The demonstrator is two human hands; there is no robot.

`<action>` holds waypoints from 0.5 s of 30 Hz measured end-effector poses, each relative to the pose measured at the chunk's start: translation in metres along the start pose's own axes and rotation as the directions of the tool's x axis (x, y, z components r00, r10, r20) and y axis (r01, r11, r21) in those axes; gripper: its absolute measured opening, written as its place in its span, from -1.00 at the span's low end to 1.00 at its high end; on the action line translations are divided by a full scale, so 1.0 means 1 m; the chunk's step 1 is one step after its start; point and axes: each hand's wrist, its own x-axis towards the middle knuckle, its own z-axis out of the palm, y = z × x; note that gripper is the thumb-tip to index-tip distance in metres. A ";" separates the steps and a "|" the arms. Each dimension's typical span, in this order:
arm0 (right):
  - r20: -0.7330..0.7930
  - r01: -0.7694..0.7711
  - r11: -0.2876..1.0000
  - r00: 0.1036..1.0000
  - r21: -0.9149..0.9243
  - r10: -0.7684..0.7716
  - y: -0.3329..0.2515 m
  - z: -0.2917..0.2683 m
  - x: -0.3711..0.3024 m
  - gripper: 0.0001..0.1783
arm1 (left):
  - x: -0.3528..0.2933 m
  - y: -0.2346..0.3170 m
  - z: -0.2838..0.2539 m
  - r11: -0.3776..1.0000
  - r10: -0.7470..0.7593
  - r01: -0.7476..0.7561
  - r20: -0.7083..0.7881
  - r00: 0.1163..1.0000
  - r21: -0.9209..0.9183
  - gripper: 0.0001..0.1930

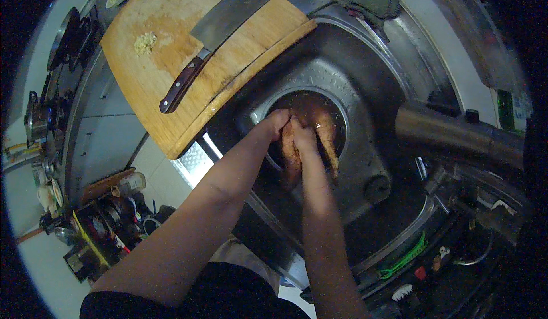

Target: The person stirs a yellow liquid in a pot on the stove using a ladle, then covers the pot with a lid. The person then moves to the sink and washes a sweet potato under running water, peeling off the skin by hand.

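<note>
In the sink (365,222) stands a round metal bowl (342,110) of murky reddish-brown liquid. Long, tapered brown pieces of food lie in it; their kind I cannot make out. One piece (291,165) slants over the near rim beneath my hands, and another piece (326,139) rests to the right. My left hand (278,123) is closed at the upper end of the nearer piece. Right beside it, my right hand (303,137) curls round the same piece from the other side. Both sets of fingertips are partly hidden in the bowl.
A wooden cutting board (137,90) overlaps the sink's far left edge, bearing a large cleaver (228,22) and chopped garlic (145,43). The faucet (451,130) reaches in from the right. A green brush (405,259) lies at the near right; a dark cloth (371,0) is behind.
</note>
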 end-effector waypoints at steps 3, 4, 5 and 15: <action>0.058 0.347 0.896 0.925 0.276 -0.376 -0.004 0.033 -0.015 -0.24 | 0.078 -0.042 -0.061 0.957 -0.065 0.098 0.126 0.990 -0.272 -0.72; 0.110 0.273 0.902 0.939 0.334 -0.325 0.005 0.026 -0.020 -0.24 | 0.080 -0.041 -0.053 0.993 -0.068 0.075 0.083 0.994 -0.092 -0.73; 0.169 0.194 0.900 0.946 0.391 -0.278 0.011 0.017 -0.031 -0.25 | 0.076 -0.039 -0.046 0.994 -0.059 0.055 0.036 0.998 0.093 -0.74; -0.154 0.309 0.949 0.937 -0.063 -0.315 0.022 0.010 -0.019 -0.29 | 0.082 -0.045 -0.034 0.564 0.236 -0.413 0.340 0.910 0.715 -0.78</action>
